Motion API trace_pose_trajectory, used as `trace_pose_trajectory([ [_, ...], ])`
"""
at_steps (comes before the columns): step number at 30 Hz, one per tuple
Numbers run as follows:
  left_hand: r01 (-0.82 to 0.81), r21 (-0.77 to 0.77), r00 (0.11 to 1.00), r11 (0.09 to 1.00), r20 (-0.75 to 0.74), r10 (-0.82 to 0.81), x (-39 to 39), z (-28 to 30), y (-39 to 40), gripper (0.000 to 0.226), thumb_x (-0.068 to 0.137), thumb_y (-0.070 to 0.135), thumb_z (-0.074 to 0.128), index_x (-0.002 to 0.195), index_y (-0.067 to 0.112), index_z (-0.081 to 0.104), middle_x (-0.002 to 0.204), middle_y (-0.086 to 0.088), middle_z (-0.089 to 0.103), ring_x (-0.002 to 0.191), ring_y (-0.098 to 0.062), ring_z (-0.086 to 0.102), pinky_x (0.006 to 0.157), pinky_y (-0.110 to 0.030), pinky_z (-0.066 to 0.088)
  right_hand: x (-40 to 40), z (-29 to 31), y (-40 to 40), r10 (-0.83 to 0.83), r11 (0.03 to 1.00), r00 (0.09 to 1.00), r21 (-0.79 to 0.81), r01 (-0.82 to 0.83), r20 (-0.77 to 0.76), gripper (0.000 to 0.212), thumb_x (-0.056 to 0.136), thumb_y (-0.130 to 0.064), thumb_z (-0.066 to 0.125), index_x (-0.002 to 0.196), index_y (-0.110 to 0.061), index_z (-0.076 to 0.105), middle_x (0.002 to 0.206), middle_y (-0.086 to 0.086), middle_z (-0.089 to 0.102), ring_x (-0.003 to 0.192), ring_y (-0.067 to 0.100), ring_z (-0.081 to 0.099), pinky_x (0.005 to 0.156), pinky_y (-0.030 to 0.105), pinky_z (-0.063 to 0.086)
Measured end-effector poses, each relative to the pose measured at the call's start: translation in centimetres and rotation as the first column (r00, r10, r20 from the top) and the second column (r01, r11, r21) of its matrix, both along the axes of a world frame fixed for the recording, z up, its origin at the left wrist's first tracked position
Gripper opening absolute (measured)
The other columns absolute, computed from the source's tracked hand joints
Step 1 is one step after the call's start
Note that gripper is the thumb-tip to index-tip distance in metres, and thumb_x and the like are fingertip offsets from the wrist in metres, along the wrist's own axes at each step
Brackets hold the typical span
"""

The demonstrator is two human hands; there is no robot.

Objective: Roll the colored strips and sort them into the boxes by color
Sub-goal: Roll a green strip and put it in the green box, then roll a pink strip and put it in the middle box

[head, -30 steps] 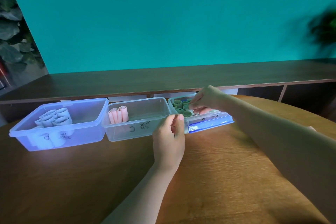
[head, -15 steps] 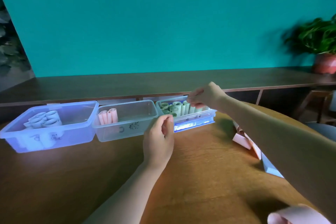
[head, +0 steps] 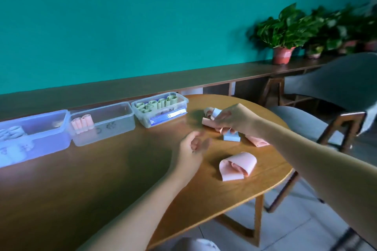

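Two hands were seen above the table (head: pixel 122 179), and only one was occupied. The right hand (head: pixel 234 122) was held over the small heap of loose strips near the table's far right edge, and a pink strip (head: pixel 208 122) was pinched between its thumb and curled fingers, one end of the strip jutting toward the boxes. Whether the strip had been lifted fully off the heap could not be told, since the frame was blurred there. The left hand (head: pixel 192 145) was held just above the table, nearer the body, palm turned inward, fingers loosely bent and nothing in them.

Under and beside the right hand, a pale blue strip (head: pixel 231 137), a white strip (head: pixel 214 112) and another pink strip (head: pixel 257 141) were lying close together. A larger, half-curled pink piece (head: pixel 237 166) was resting apart, nearer the table's edge.

Further left, three clear boxes were ranged in a row along the far side: green rolls were stored in the right box (head: pixel 179 108), pink rolls in the middle box (head: pixel 114 128), and pale rolls in the left box (head: pixel 51 138).

For the step to be done well, the strip would best be raised alone, so that its neighbours are not dragged. Its free end should then be taken by the left hand and wound tightly and evenly, edges kept flush, and the finished roll kept pinched, since such strips looked prone to spring open. By its colour, the middle box would be the fitting place.
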State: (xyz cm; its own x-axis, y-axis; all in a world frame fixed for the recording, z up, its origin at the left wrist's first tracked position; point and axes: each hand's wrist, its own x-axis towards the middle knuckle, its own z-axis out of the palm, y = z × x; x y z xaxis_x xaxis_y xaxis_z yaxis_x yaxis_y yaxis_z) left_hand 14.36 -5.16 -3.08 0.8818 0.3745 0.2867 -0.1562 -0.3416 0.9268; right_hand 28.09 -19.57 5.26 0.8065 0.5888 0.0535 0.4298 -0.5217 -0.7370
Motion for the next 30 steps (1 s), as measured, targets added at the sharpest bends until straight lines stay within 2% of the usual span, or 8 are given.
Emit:
trace_pose_trajectory([
  [3, 0.054, 0.125, 0.996, 0.991, -0.078, -0.045, -0.7, 0.0, -1.9, 0.022, 0.087, 0.042, 0.074, 0.106, 0.030, 0.071, 0.091, 0.011, 0.070, 0.086, 0.002, 0.063, 0.070, -0.006, 0.044, -0.8, -1.6, -3.3, -0.027, 0.997, 1.000, -0.069, 0.027, -0.009, 0.021, 0.078, -0.042, 0.084, 0.090, -0.025, 0.081, 0.080, -0.001, 0.078, 0.069, 0.014, 0.070, 0.062, 0.026, 0.056],
  [8, 0.162, 0.265, 0.979, 0.950, -0.163, -0.122, -1.1, 0.2, -4.1, 0.019, 0.087, 0.035, 0.076, 0.105, 0.031, 0.075, 0.098, 0.020, 0.072, 0.094, 0.004, 0.064, 0.079, -0.010, 0.047, -2.5, -2.7, -6.8, 0.026, 0.951, 0.997, -0.309, -0.004, 0.066, 0.068, 0.054, -0.086, 0.063, 0.101, -0.038, 0.076, 0.107, -0.014, 0.071, 0.102, 0.013, 0.066, 0.096, 0.037, 0.054],
  [12, 0.091, 0.297, 0.991, 0.951, -0.121, -0.057, -1.9, 0.9, -4.9, 0.009, 0.091, 0.028, 0.071, 0.094, 0.026, 0.079, 0.090, 0.019, 0.073, 0.087, 0.005, 0.063, 0.069, -0.005, 0.042, -3.6, -3.0, -8.4, 0.029, 0.947, 1.000, -0.320, -0.030, -0.007, 0.056, 0.080, -0.067, 0.070, 0.117, -0.026, 0.072, 0.118, -0.004, 0.066, 0.107, 0.017, 0.063, 0.097, 0.038, 0.055],
  [16, -0.010, 0.245, 0.995, 0.970, -0.089, 0.032, -3.3, 2.1, -4.4, 0.011, 0.094, 0.026, 0.068, 0.090, 0.028, 0.078, 0.085, 0.022, 0.073, 0.085, 0.003, 0.065, 0.071, -0.009, 0.046, -4.6, -2.3, -8.9, 0.041, 0.994, 0.996, -0.094, -0.048, -0.075, 0.034, 0.079, -0.051, 0.081, 0.107, -0.033, 0.074, 0.115, -0.004, 0.068, 0.104, 0.017, 0.066, 0.083, 0.024, 0.056],
  [19, -0.103, 0.255, 0.991, 0.961, -0.055, 0.121, -4.8, 3.8, -3.3, 0.013, 0.095, 0.032, 0.066, 0.094, 0.029, 0.079, 0.087, 0.019, 0.074, 0.086, 0.000, 0.066, 0.074, -0.018, 0.050, -5.5, -1.5, -8.2, 0.102, 0.992, 0.984, 0.092, -0.089, -0.147, 0.024, 0.081, -0.032, 0.085, 0.103, -0.032, 0.076, 0.112, -0.004, 0.074, 0.104, 0.017, 0.070, 0.090, 0.028, 0.059],
  [23, -0.192, 0.206, 0.981, 0.960, 0.066, 0.182, -7.6, 6.9, -2.1, 0.010, 0.094, 0.026, 0.067, 0.090, 0.026, 0.076, 0.084, 0.015, 0.073, 0.077, 0.001, 0.063, 0.066, -0.010, 0.046, -7.9, -0.1, -6.2, 0.203, 0.905, 0.948, 0.417, -0.086, -0.244, 0.039, 0.074, -0.023, 0.089, 0.110, -0.014, 0.076, 0.112, 0.003, 0.075, 0.103, 0.022, 0.072, 0.088, 0.034, 0.060],
  [28, -0.351, 0.310, 0.936, 0.884, 0.139, 0.323, -12.9, 9.7, 0.7, 0.012, 0.093, 0.027, 0.069, 0.098, 0.021, 0.079, 0.088, 0.012, 0.072, 0.086, -0.006, 0.065, 0.076, -0.021, 0.048, -12.6, 2.6, -2.4, 0.329, 0.817, 0.912, 0.558, -0.145, -0.246, 0.032, 0.082, -0.011, 0.082, 0.111, -0.006, 0.070, 0.099, 0.010, 0.077, 0.088, 0.020, 0.074, 0.076, 0.030, 0.062],
  [30, -0.396, 0.313, 0.917, 0.863, 0.170, 0.360, -15.3, 10.6, 1.6, 0.009, 0.094, 0.023, 0.068, 0.097, 0.026, 0.076, 0.089, 0.017, 0.071, 0.089, -0.003, 0.065, 0.075, -0.012, 0.046, -14.5, 3.4, -0.7, 0.396, 0.775, 0.884, 0.607, -0.176, -0.249, 0.028, 0.082, -0.007, 0.081, 0.107, -0.004, 0.069, 0.095, 0.011, 0.076, 0.085, 0.021, 0.072, 0.074, 0.031, 0.060],
])
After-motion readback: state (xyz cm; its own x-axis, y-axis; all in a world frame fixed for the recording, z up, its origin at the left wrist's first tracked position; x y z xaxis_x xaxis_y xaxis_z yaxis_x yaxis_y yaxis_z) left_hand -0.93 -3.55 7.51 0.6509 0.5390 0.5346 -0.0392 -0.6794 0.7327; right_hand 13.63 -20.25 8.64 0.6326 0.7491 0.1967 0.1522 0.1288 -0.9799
